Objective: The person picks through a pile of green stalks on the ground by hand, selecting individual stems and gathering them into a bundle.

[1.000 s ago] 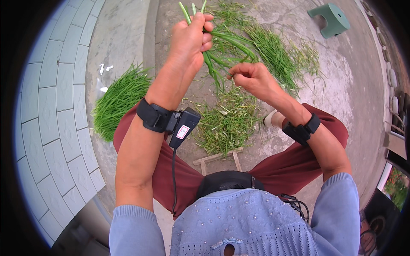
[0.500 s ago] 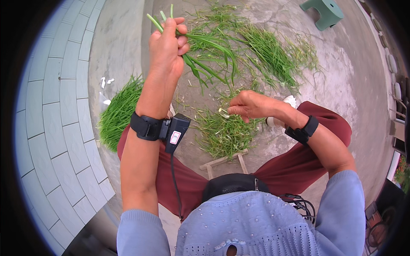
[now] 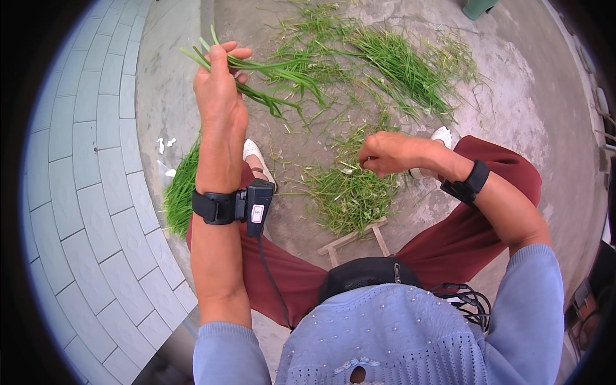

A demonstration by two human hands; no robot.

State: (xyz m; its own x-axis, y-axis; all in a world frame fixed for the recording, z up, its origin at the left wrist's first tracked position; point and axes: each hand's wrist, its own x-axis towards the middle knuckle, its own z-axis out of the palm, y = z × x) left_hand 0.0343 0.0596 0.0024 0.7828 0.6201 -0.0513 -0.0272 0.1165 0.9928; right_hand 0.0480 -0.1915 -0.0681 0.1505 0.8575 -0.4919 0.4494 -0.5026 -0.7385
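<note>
My left hand [image 3: 220, 90], raised at the upper left, is closed around a small bunch of garlic chives [image 3: 285, 72]. Their pale stem ends stick out past the thumb, and the green leaves droop to the right. Lower and to the right, my right hand [image 3: 401, 153] hangs over a pile of loose green and yellowish trimmings [image 3: 353, 196]. Its fingers are bent and drawn together; whatever they may hold is hidden.
A dense heap of green chives [image 3: 179, 196] lies beside my left leg. Farther off, a laid-out bundle [image 3: 407, 70] rests among scattered blades. A wooden stool frame [image 3: 353, 242] is between my legs; a green plastic stool [image 3: 478, 8] stands far right.
My left hand has moved left and slightly down, still holding the chives. The right hand has shifted a little to the right. The whole view has shifted slightly, and my left shoe now shows.
</note>
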